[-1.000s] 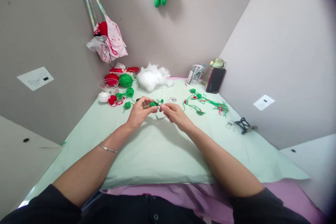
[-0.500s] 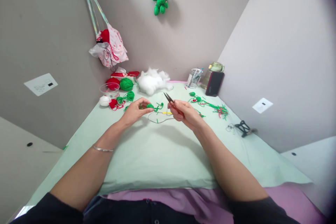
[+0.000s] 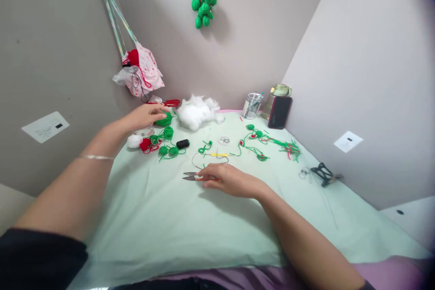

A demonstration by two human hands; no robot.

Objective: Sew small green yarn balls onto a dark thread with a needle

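- Green yarn ball: my left hand has moved out to it from nearer the middle, where half a second ago it held a small green piece. My fingers reach over the ball's upper left side, slightly bent; whether they touch or grip it, I cannot tell.
- Two small green balls lie nearer me, well apart from those fingers, just beside a black spool that my left hand hid before.
- Snips: lower than they were, and turned from pointing away to pointing left, the blades slightly parted and sticking out past my right fingertips.
- My right hand pinches the snips' red handle between thumb and fingers, just below the yellow hook.
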